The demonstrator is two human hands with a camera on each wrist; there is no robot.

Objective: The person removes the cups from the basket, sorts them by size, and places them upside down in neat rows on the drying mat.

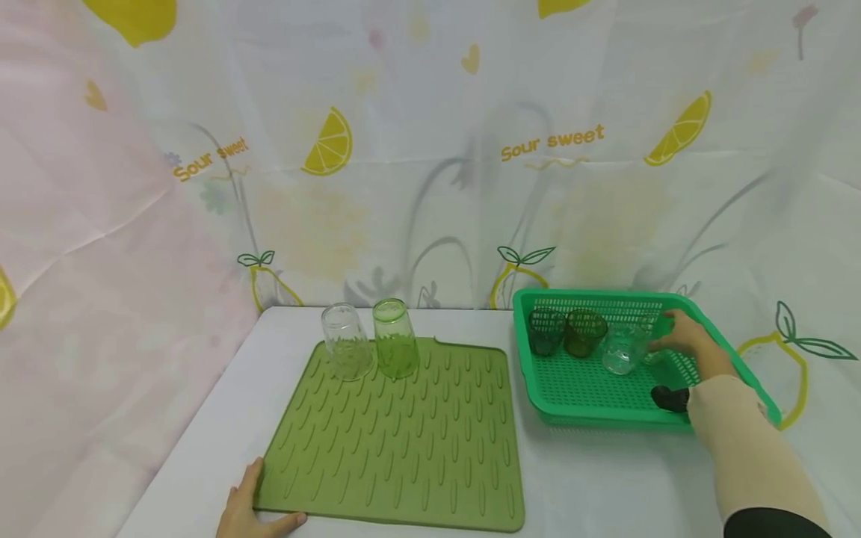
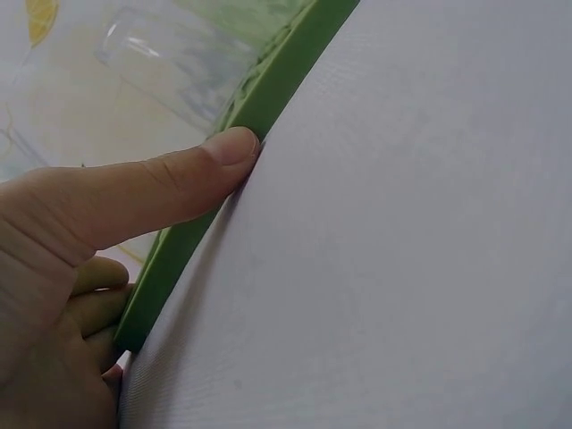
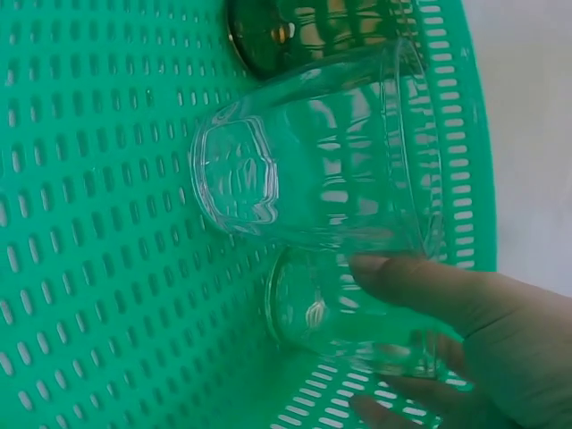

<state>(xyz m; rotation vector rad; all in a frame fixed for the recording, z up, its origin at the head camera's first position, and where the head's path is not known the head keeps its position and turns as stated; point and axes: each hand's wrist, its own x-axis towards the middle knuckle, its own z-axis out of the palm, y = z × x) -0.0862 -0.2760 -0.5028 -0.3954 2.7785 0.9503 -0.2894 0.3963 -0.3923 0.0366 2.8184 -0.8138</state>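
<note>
A green drying mat (image 1: 403, 441) lies on the white table. My left hand (image 1: 252, 508) touches its near left corner, with the thumb along the front edge and the fingers by the left side. On the mat's far left part stand a clear glass (image 1: 346, 344) and a light green glass (image 1: 395, 340). Inside a green basket (image 1: 608, 415), my right hand (image 1: 689, 340) spreads its thumb and fingers around the rightmost clear glass (image 3: 308, 308); firm contact cannot be made out. Beside it stands another clear glass (image 3: 313, 170), near the thumb.
A brown glass (image 1: 585, 332) and a dark glass (image 1: 546, 331) stand at the basket's left. Behind the white table (image 1: 605, 478) hangs a lemon-print cloth (image 1: 430, 149). A black device (image 1: 669, 398) shows at my right wrist, over the basket's near side.
</note>
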